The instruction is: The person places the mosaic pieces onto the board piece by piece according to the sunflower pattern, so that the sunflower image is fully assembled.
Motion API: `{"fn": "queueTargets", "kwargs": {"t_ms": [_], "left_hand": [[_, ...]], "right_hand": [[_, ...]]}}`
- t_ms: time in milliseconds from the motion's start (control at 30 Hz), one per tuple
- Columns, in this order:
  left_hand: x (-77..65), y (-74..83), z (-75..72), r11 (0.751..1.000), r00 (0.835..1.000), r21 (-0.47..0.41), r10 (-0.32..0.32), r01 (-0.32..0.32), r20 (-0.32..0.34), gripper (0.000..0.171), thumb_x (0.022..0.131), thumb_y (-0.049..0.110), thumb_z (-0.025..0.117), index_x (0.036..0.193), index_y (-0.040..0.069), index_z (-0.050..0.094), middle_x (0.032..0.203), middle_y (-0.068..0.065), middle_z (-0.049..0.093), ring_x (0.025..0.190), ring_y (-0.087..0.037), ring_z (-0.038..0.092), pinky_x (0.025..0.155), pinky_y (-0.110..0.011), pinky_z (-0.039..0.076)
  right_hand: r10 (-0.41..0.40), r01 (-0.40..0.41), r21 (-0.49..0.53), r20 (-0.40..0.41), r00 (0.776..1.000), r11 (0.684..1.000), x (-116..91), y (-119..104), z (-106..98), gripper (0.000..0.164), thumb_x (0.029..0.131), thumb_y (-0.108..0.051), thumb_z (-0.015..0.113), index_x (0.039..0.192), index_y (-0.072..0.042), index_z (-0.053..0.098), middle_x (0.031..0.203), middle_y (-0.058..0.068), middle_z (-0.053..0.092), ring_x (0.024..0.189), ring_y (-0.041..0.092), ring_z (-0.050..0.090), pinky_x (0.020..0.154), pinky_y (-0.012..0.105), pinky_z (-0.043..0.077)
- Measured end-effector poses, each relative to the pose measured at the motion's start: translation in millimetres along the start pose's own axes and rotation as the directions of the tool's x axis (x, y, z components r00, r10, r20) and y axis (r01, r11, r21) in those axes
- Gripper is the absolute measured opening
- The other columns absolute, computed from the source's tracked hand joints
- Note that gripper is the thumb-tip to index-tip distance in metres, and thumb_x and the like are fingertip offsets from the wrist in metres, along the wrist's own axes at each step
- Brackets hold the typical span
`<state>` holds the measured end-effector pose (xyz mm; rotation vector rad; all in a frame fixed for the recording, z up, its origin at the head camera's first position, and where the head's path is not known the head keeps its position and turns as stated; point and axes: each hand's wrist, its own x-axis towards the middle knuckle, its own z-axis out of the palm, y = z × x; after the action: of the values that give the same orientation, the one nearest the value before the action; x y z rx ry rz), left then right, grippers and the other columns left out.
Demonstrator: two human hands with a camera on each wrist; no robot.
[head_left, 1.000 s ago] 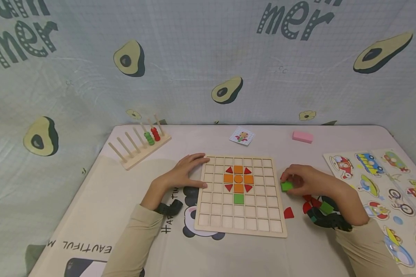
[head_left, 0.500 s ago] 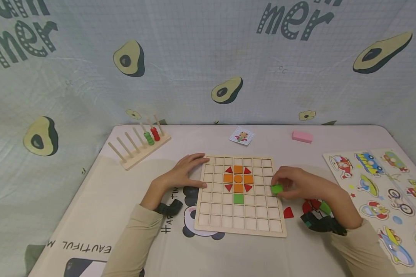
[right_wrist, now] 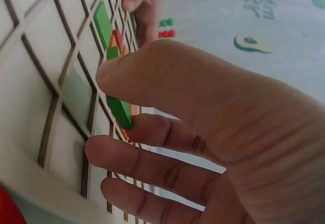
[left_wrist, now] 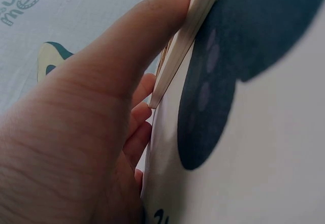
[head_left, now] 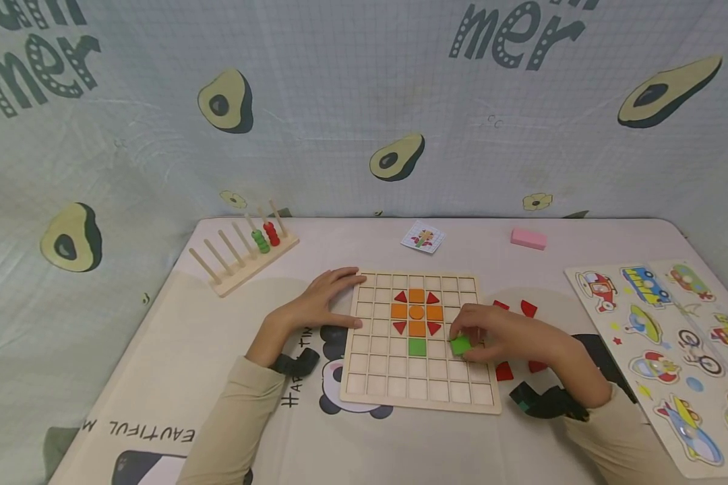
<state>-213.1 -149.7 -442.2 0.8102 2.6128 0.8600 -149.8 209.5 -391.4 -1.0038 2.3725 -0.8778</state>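
My left hand (head_left: pixel 317 304) rests at the left edge of a wooden grid board (head_left: pixel 421 405), thumb and fingers spread and touching the rim; the left wrist view shows the thumb (left_wrist: pixel 137 31) against that edge. My right hand (head_left: pixel 512 331) pinches a green square tile (head_left: pixel 460 345) between thumb and fingers, over the board's right part. In the right wrist view the pinched tile is tilted, and the other fingers (right_wrist: pixel 137 160) extend beside it. On the board sit orange squares (head_left: pixel 435 313) round an orange circle (head_left: pixel 416 312), several red triangles (head_left: pixel 433 298) and a green square (head_left: pixel 417 347).
Loose red pieces (head_left: pixel 504 371) lie right of the board, partly hidden by my right hand. Behind are a small pattern card (head_left: pixel 422 238) and a pink block (head_left: pixel 528 238). A bead-peg rack (head_left: pixel 257 266) stands back left; a picture puzzle board (head_left: pixel 667 357) lies right.
My right hand has moved left with the green square tile, from beside the board to over its right part, uncovering more red pieces. My left hand has stayed in place.
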Motion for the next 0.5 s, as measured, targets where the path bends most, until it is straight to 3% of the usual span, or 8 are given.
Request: {"fn": "queueTargets", "kwargs": {"t_ms": [267,500], "left_hand": [[-0.3,0.3,-0.9,1.000,1.000,-0.007,0.009,-0.009,-0.002,0.084,0.077,0.038,0.080,0.149,0.017,0.041,0.159,-0.008,0.025,0.147,-0.033,0.015,0.117,-0.057,0.011],[-1.2,2.0,-1.6,1.000,1.000,-0.015,0.015,-0.015,-0.005,0.083,0.078,0.039,0.080,0.148,0.017,0.041,0.159,-0.009,0.025,0.147,-0.034,0.015,0.117,-0.058,0.011]], "right_hand": [[-0.016,0.016,-0.005,0.052,0.999,1.000,7.0,-12.5,12.7,0.020,0.086,-0.016,0.073,0.105,-0.018,0.068,0.096,-0.009,0.056,0.083,0.008,0.054,0.073,0.021,0.051],[-0.035,0.038,-0.070,0.049,0.998,0.997,13.7,-20.6,24.0,0.018,0.088,-0.019,0.073,0.104,-0.019,0.067,0.092,-0.009,0.052,0.078,0.006,0.051,0.067,0.019,0.047]]}}
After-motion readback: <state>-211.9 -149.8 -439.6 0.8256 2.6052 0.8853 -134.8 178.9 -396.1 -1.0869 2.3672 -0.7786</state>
